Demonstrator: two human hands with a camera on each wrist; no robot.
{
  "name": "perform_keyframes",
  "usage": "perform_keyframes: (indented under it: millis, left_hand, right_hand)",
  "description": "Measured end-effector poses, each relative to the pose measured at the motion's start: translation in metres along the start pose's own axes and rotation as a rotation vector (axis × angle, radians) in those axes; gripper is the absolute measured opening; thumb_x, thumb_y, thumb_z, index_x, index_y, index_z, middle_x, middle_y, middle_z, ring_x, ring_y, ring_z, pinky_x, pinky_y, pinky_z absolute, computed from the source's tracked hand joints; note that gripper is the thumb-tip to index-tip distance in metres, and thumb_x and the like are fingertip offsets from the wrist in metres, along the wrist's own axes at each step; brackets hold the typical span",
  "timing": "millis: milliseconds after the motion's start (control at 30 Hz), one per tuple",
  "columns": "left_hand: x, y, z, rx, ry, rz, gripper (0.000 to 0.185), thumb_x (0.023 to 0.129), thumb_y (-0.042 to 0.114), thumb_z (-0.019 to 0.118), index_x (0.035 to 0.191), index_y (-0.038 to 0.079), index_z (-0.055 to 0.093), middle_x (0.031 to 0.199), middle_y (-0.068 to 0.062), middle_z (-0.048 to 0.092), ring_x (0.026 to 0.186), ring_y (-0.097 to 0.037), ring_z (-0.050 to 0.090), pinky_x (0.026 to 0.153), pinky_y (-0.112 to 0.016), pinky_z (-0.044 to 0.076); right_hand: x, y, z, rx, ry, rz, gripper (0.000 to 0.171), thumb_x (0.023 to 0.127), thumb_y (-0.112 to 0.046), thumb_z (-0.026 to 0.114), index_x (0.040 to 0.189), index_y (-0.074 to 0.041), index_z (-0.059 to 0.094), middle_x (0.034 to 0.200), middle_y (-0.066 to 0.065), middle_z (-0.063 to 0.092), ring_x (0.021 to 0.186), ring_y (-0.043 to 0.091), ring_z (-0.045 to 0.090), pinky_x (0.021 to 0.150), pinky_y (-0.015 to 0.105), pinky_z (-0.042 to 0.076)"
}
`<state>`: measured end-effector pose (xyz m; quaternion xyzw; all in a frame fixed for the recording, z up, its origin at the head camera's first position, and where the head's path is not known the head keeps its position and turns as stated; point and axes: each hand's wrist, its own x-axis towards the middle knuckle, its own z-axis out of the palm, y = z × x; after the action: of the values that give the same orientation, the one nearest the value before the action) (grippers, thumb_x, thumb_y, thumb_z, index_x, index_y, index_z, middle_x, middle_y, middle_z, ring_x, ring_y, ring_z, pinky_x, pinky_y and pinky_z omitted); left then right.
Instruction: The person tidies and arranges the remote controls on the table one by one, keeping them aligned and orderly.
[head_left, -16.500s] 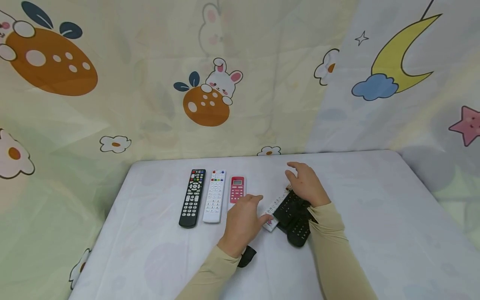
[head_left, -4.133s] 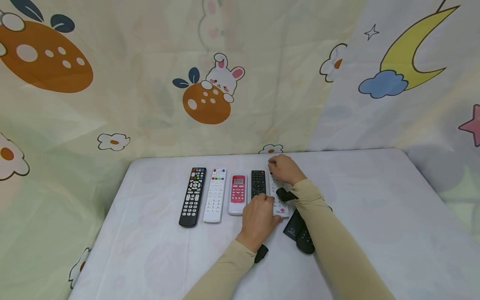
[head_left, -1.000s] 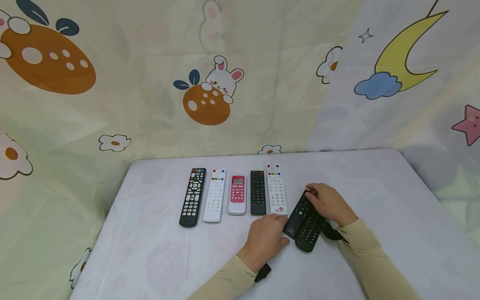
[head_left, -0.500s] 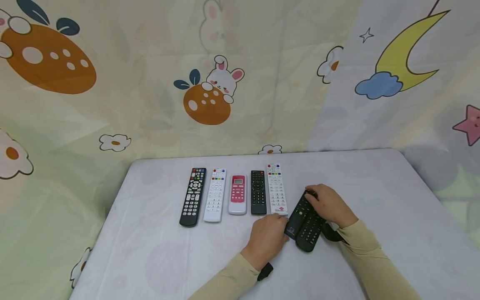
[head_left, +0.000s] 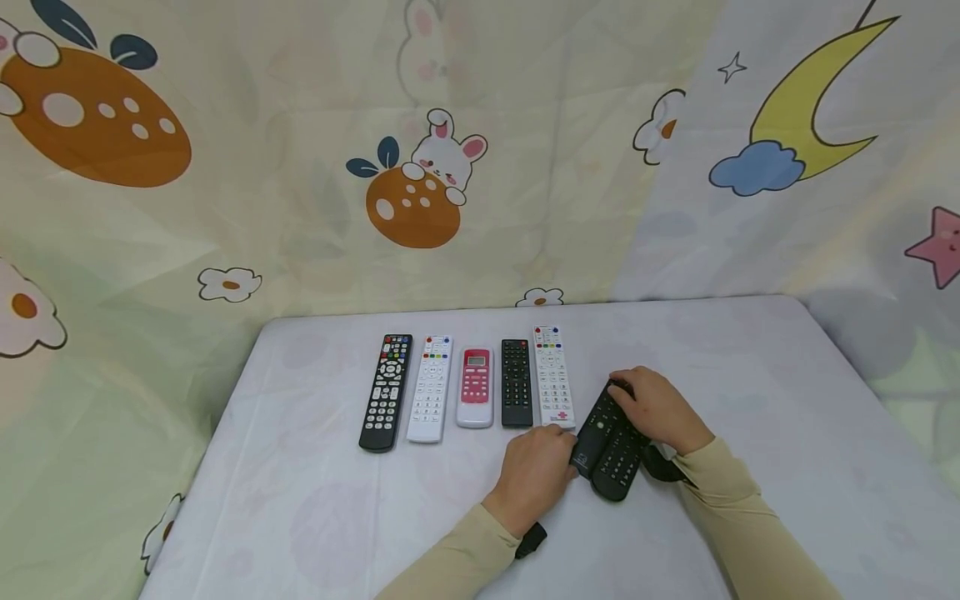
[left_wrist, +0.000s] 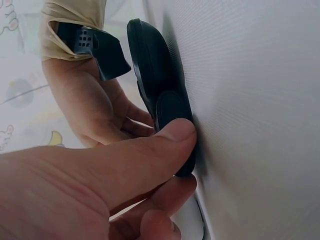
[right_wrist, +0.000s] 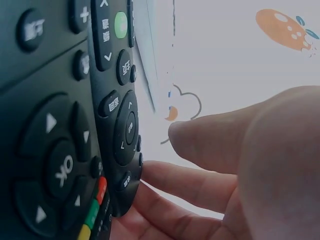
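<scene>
Two black remote controls lie slanted side by side on the right of the table. My left hand (head_left: 531, 482) pinches the near end of the left black remote (head_left: 595, 429); in the left wrist view the thumb (left_wrist: 165, 137) presses its side, with fingers opposite. My right hand (head_left: 663, 408) reaches over the far end of this remote. In the right wrist view its fingertips touch the remote's far edge, while the thumb (right_wrist: 200, 135) stands apart from it. The other black remote (head_left: 618, 467), with a rounded near end, lies just right, below the right hand.
Left of the hands stands a row of remotes: a long black one (head_left: 386, 392), a white one (head_left: 429, 390), a pink-and-white one (head_left: 475, 387), a short black one (head_left: 517, 383) and a white one (head_left: 553, 375). A cartoon-printed cloth (head_left: 300, 208) hangs behind the white table (head_left: 300, 517).
The row has grown to the right with the short black and white remotes, taken from the pile. In the last second the left hand has shifted slightly right and gripped the left black remote.
</scene>
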<state>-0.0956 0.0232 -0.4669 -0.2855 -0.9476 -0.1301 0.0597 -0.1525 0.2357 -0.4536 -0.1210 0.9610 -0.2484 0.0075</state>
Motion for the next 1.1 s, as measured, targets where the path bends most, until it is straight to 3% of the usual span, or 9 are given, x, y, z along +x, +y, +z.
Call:
perform_keyframes:
  millis: [900,1100]
  left_hand:
    - [0.004,0.0,-0.007,-0.007,0.052,0.031,0.028,0.076,0.029,0.089,0.098,0.014,0.08,0.085,0.002,0.071,0.075,-0.009,0.066,0.056,-0.022,0.048]
    - [0.006,0.001,-0.008,-0.002,0.067,0.038,0.028,0.076,0.031,0.089,0.098,0.015,0.081,0.093,0.001,0.074,0.081,-0.011,0.069,0.061,-0.024,0.051]
  right_hand:
    - [0.008,-0.002,-0.001,0.013,0.036,-0.009,0.036,0.103,-0.013,0.052,0.127,0.013,0.06,0.122,0.034,0.06,0.117,0.049,0.056,0.098,0.06,0.044]
    - [0.011,-0.003,-0.001,0.015,0.051,-0.012,0.036,0.103,-0.013,0.052,0.126,0.012,0.061,0.123,0.034,0.061,0.118,0.049,0.056,0.099,0.06,0.043]
